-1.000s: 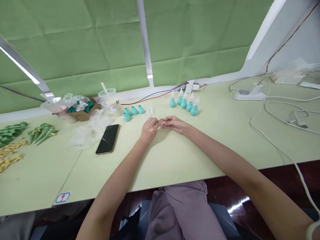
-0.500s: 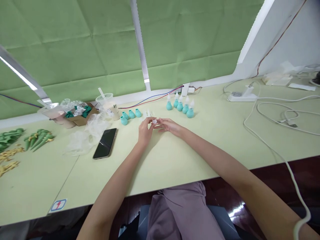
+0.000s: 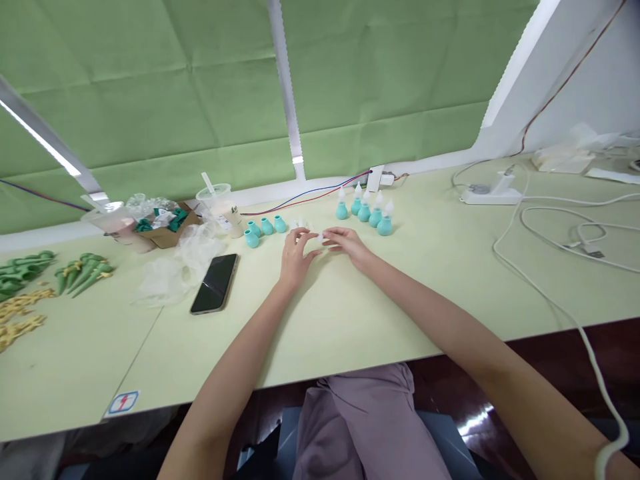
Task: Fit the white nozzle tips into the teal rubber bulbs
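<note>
A small white piece (image 3: 321, 237) is at the fingertips of both hands, above the table; its exact kind is too small to make out. My right hand (image 3: 351, 245) pinches it from the right. From the left, the index finger of my left hand (image 3: 296, 259) reaches up to it, while the thumb sits apart below. Just behind my left hand stand a few small clear-white pieces (image 3: 300, 225), partly hidden. Several turquoise bulb-shaped pots (image 3: 252, 238) with open tops stand to the left. At the right, several more turquoise pots (image 3: 384, 227) carry white flame-shaped tips (image 3: 389, 208).
A black phone (image 3: 215, 285) lies left of my arms, beside a crumpled plastic bag (image 3: 173, 272). Drink cups (image 3: 223, 208) and a cardboard box (image 3: 170, 235) stand behind. Green and yellow parts (image 3: 87, 273) lie far left. A power strip (image 3: 493, 195) and white cables (image 3: 545, 303) occupy the right.
The white piece has moved from my left finger and thumb to my right fingertips. My left thumb and index finger have spread apart. The camera view has shifted slightly.
</note>
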`<state>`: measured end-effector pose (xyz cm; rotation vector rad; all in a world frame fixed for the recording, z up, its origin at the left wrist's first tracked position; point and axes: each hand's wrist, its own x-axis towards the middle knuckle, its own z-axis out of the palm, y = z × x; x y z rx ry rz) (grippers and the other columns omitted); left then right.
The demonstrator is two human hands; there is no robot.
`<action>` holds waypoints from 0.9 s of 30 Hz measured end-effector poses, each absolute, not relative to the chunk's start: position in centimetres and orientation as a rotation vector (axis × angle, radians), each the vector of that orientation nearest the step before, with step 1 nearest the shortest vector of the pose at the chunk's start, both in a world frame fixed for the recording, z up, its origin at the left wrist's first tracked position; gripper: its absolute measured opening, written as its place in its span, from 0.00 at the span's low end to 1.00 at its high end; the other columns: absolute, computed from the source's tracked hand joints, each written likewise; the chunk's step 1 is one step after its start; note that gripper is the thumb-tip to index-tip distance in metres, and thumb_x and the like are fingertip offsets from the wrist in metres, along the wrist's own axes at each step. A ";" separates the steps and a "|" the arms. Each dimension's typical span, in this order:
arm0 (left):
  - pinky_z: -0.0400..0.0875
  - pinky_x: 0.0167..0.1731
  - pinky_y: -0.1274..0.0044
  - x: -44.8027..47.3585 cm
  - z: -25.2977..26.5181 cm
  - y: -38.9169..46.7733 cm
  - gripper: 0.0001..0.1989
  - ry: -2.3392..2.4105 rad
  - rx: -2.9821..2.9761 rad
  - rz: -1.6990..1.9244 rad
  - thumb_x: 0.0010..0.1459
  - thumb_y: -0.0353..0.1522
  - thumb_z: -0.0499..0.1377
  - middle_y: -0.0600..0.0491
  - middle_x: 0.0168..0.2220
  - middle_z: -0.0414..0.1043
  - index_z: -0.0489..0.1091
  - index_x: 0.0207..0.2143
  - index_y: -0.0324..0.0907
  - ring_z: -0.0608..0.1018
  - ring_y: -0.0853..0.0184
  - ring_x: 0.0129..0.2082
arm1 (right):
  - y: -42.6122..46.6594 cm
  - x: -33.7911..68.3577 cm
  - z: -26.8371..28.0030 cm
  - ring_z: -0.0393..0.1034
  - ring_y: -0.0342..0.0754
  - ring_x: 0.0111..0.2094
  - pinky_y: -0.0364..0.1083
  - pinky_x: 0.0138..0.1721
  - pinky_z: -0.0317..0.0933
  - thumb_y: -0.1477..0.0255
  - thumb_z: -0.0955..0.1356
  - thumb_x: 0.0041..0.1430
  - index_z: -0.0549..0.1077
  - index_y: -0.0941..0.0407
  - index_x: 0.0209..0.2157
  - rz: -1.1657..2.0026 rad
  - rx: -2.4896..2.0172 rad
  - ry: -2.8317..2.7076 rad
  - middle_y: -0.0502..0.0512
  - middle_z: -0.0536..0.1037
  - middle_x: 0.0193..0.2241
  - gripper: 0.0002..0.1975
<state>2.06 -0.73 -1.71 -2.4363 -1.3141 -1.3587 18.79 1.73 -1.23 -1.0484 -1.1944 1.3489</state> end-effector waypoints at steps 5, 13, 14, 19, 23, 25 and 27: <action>0.63 0.48 0.65 -0.2 -2.1 0.5 0.18 -1.599 -2.315 -1.152 0.56 0.33 0.57 0.44 0.51 0.61 0.62 0.50 0.44 0.67 0.58 0.49 | 3.1 21.2 -1.2 0.72 0.48 0.33 0.47 0.36 0.61 0.69 0.67 0.52 0.75 0.54 0.31 0.492 -1.489 -1.520 0.52 0.79 0.31 0.05; 0.64 0.46 0.63 -3.0 -2.7 1.5 0.18 -2.007 -2.123 -0.892 0.55 0.29 0.54 0.42 0.51 0.62 0.63 0.49 0.42 0.64 0.52 0.52 | 4.1 23.0 -3.0 0.70 0.49 0.36 0.48 0.39 0.55 0.73 0.64 0.54 0.72 0.53 0.35 0.042 -1.679 -1.792 0.50 0.78 0.33 0.07; 0.64 0.46 0.63 -3.0 -2.7 1.6 0.18 -2.011 -2.123 -0.875 0.55 0.29 0.54 0.42 0.51 0.62 0.63 0.49 0.42 0.64 0.52 0.52 | 4.1 23.1 -3.1 0.70 0.50 0.37 0.49 0.40 0.54 0.73 0.64 0.54 0.72 0.53 0.37 0.017 -1.683 -1.800 0.50 0.78 0.33 0.08; 0.63 0.47 0.61 -3.0 -3.1 1.7 0.19 -1.925 -2.144 -0.936 0.53 0.27 0.54 0.43 0.50 0.63 0.64 0.48 0.42 0.65 0.52 0.52 | 3.3 22.2 -2.4 0.64 0.55 0.45 0.52 0.45 0.48 0.71 0.65 0.56 0.69 0.54 0.44 -0.192 -1.605 -1.794 0.56 0.75 0.43 0.13; 0.63 0.44 0.59 -3.5 -3.6 2.2 0.18 -1.896 -2.092 -1.068 0.50 0.26 0.56 0.40 0.47 0.65 0.65 0.46 0.42 0.67 0.49 0.50 | 2.2 18.6 -1.6 0.61 0.54 0.47 0.51 0.46 0.46 0.72 0.62 0.58 0.70 0.53 0.44 -0.224 -1.397 -1.999 0.57 0.72 0.46 0.12; 0.64 0.43 0.58 -3.8 -3.8 2.4 0.18 -1.935 -2.056 -1.073 0.50 0.26 0.56 0.40 0.46 0.65 0.65 0.45 0.41 0.67 0.49 0.49 | 2.1 15.9 -1.7 0.61 0.54 0.48 0.51 0.46 0.46 0.72 0.63 0.58 0.69 0.53 0.46 -0.206 -1.306 -2.177 0.58 0.71 0.46 0.13; 0.64 0.43 0.58 -3.9 -4.0 2.4 0.18 -1.945 -2.042 -1.073 0.50 0.26 0.55 0.40 0.45 0.66 0.65 0.46 0.41 0.68 0.49 0.49 | 2.3 13.0 -2.1 0.61 0.54 0.47 0.51 0.45 0.47 0.71 0.64 0.58 0.67 0.54 0.48 -0.195 -1.290 -2.241 0.59 0.71 0.46 0.15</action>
